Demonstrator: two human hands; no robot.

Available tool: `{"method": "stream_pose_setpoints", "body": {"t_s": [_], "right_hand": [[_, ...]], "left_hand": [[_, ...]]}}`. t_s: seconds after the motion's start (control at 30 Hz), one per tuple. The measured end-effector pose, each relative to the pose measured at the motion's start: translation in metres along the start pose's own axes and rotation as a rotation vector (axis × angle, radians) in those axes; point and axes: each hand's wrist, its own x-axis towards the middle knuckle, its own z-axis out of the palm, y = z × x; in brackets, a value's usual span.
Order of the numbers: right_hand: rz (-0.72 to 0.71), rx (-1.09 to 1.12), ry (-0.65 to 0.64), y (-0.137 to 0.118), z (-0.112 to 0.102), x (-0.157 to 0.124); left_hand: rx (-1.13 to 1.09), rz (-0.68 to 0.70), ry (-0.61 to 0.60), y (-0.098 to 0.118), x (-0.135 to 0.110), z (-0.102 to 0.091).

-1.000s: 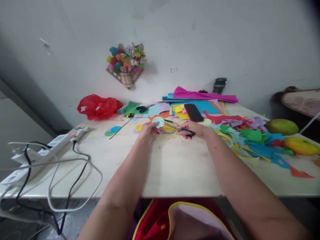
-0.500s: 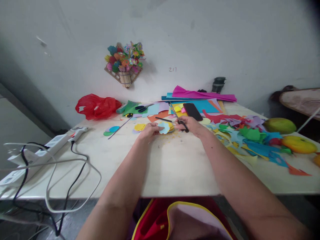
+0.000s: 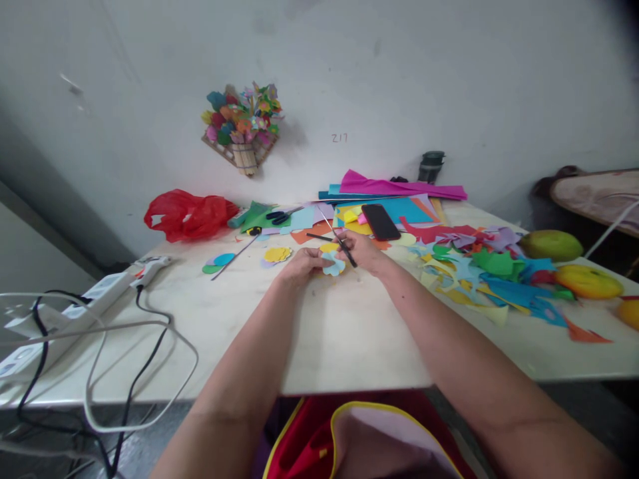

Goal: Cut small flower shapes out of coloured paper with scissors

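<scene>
My left hand (image 3: 299,263) pinches a light blue scalloped paper flower (image 3: 333,265) just above the table (image 3: 324,332). My right hand (image 3: 363,251) is closed round the black handles of a pair of scissors (image 3: 335,237). Their blades stand apart and point up and to the left, away from the flower. A yellow scalloped paper cutout (image 3: 277,254) lies on the table just left of my left hand. Yellow paper crumbs are scattered under my hands.
A black phone (image 3: 380,221) lies on coloured paper sheets (image 3: 399,193) at the back. Paper scraps (image 3: 494,273) and fruit (image 3: 551,245) fill the right side. A red plastic bag (image 3: 187,214), a second pair of scissors (image 3: 280,215) and a power strip with cables (image 3: 74,313) lie left.
My right hand lifted the scissors off the paper and turned the blades up and away. My left hand now shows the blue flower turned and lower, near the table.
</scene>
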Motion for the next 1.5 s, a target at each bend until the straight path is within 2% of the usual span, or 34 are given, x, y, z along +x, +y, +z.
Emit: {"method": "stream_pose_setpoints", "body": {"t_s": [0.17, 0.37, 0.57, 0.87, 1.0, 1.23, 1.33, 1.5], "right_hand": [[0.099, 0.059, 0.138, -0.007, 0.008, -0.003], [0.088, 0.151, 0.303, 0.000, 0.016, 0.001], [0.118, 0.282, 0.442, 0.001, 0.025, 0.000], [0.132, 0.281, 0.493, -0.002, 0.028, -0.002], [0.165, 0.242, 0.426, -0.004, 0.019, -0.003], [0.215, 0.059, 0.132, -0.008, -0.001, -0.012], [0.245, -0.002, 0.005, -0.008, -0.001, -0.015], [0.285, -0.056, -0.113, -0.004, 0.006, -0.017]], "left_hand": [[-0.070, 0.037, 0.053, -0.001, 0.002, 0.000], [-0.177, 0.069, 0.131, -0.001, 0.004, 0.003], [-0.256, 0.089, 0.140, -0.003, 0.006, 0.006], [-0.192, 0.152, 0.135, -0.004, 0.005, 0.007], [-0.178, 0.184, 0.178, -0.002, 0.005, 0.005], [-0.269, 0.235, 0.309, 0.005, 0.002, -0.002], [-0.307, 0.281, 0.351, 0.005, 0.004, -0.004], [-0.334, 0.288, 0.423, 0.004, 0.006, -0.004]]}}
